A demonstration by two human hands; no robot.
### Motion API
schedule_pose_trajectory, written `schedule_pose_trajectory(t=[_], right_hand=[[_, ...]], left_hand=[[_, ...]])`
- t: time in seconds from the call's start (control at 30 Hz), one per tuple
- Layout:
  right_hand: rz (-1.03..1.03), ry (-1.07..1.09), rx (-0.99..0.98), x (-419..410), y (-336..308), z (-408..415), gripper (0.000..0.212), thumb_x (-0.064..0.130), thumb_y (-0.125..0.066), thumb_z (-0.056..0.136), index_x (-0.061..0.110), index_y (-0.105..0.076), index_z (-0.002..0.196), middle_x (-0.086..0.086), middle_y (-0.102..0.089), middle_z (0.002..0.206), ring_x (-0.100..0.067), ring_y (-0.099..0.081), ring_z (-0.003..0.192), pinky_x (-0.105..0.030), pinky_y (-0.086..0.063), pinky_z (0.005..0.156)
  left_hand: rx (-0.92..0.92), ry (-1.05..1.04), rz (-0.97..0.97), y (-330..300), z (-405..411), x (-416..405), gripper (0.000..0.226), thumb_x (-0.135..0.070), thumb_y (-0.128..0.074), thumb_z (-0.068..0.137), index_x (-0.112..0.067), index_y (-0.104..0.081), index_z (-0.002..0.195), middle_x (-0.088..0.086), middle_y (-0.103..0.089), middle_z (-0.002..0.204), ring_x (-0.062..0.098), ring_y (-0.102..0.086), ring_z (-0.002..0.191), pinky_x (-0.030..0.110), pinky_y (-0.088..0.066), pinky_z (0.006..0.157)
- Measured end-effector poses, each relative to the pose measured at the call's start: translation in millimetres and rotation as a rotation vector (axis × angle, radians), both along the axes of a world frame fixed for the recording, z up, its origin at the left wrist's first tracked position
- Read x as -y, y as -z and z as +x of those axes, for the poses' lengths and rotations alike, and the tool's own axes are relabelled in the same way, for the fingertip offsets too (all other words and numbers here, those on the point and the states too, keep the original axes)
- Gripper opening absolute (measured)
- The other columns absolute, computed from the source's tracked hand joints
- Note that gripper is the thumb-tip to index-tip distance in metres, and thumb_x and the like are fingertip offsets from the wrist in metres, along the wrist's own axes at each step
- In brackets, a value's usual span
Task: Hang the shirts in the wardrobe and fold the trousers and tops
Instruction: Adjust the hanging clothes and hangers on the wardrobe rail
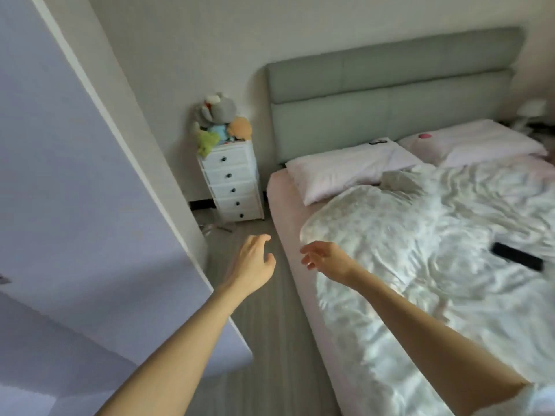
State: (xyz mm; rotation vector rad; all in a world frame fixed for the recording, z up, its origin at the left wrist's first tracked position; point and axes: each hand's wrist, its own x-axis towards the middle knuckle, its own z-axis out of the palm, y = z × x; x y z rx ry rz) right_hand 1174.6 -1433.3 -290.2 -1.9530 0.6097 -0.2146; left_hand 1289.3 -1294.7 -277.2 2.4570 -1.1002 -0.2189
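No garment is held, so the step in hand is judged to be a reach toward the next piece of clothing. It would be done best if the item were first singled out from the bedding, then taken at the shoulders or the waistband with both hands, so that it can be shaken flat before it is hung or folded.

The left hand [253,264] is held out over the floor [264,325] in the gap beside the bed [285,244], its fingers relaxed and apart, with nothing in them. The right hand [326,261] is stretched over the near edge of the bed, fingers loosely spread and likewise empty. The two hands are near each other but not touching.

No shirt, trousers or top can be told for certain. A small greyish piece of cloth [399,181] lies on the rumpled duvet [420,235] just below the nearer pillow [345,172], well beyond the right hand; whether it is a garment cannot be told. A dark flat object [518,256] rests on the duvet far to the right. A pale panel [75,175], possibly the wardrobe door, stands to the left of the left hand. A chest of drawers [232,181] topped with soft toys [220,121] stands past it.
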Motion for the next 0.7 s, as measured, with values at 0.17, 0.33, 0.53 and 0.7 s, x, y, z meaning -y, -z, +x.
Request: schedule_pose_trajectory(t=[0.17,0.33,0.53,0.7], right_hand=[[0.182,0.372,-0.216,28.3,75.6,-168.4,0.027,0.006,-0.039,0.095,-0.001,-0.06,0.111,-0.014,-0.065,0.093,-0.022,-0.057,0.078,-0.024,-0.045,0.063],[0.227,0.803,-0.321,33.5,113.6,-340.2,0.028,0.01,-0.041,0.095,0.002,-0.062,0.111,-0.016,-0.068,0.106,-0.022,-0.062,0.085,-0.027,-0.047,0.074],[0.16,1.239,-0.464,41.4,139.2,-531.5,0.035,0.009,-0.041,0.092,0.008,-0.058,0.123,-0.009,-0.059,0.127,-0.022,-0.052,0.118,-0.024,-0.038,0.091],[0.017,1.488,-0.513,132.8,147.6,-674.8,0.037,0.012,-0.042,0.09,0.009,-0.053,0.125,-0.009,-0.057,0.127,-0.024,-0.052,0.116,-0.028,-0.039,0.089]], left_hand=[[-0.159,0.4,0.178,62.9,-112.4,89.0,0.037,-0.019,-0.043,0.095,-0.012,-0.047,0.131,0.007,-0.045,0.135,0.022,-0.044,0.124,0.027,-0.034,0.098],[-0.286,0.808,0.312,97.1,-268.2,167.1,0.032,-0.018,-0.043,0.093,-0.014,-0.054,0.123,0.005,-0.051,0.129,0.02,-0.05,0.116,0.026,-0.038,0.095],[-0.374,1.105,0.422,105.9,-455.6,258.4,0.035,-0.021,-0.041,0.094,-0.015,-0.051,0.127,0.003,-0.047,0.133,0.018,-0.05,0.115,0.027,-0.043,0.089],[-0.334,1.187,0.322,105.3,-595.2,373.5,0.035,-0.016,-0.041,0.095,-0.012,-0.049,0.129,0.008,-0.048,0.132,0.021,-0.049,0.117,0.027,-0.041,0.091]])
